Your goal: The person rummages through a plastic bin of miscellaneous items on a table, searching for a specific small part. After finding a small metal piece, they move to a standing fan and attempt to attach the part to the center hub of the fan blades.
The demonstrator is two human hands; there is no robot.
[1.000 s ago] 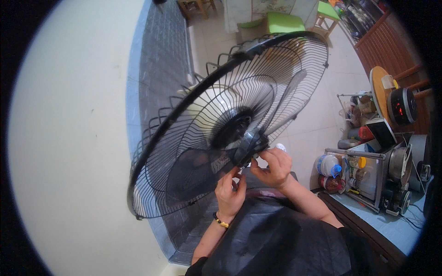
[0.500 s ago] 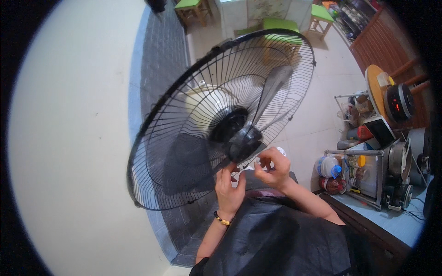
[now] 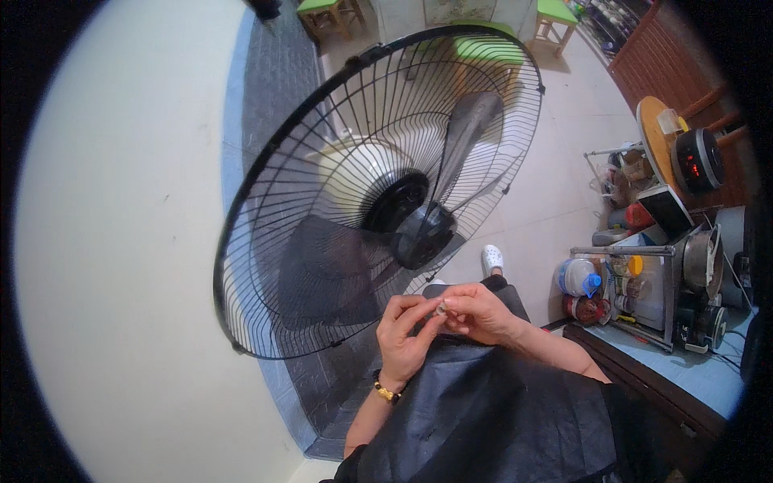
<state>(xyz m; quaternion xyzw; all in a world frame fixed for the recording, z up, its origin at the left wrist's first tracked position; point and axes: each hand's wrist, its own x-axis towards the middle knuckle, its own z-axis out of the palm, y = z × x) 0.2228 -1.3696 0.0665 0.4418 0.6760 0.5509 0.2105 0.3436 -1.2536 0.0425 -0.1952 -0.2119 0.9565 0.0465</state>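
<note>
In front of my lap, my left hand and my right hand meet, fingertips pinched together around a tiny pale object, too small to name. Both hands are closed on it. Just beyond them stands a large fan, tilted, with a black wire cage. Dark blades show through its wires, and a rounded cream-coloured part sits behind the black hub. A dark apron covers my lap below the hands.
On the left rises a pale wall with dark grey tiling along its foot. A metal rack with bottles and pots stands at the right, beside a round wooden board. Green-topped stools stand at the back.
My hands have come together, right hand moving left and down, left hand slightly lower. The view has shifted a little, and a white shoe shows more fully beyond my right hand.
</note>
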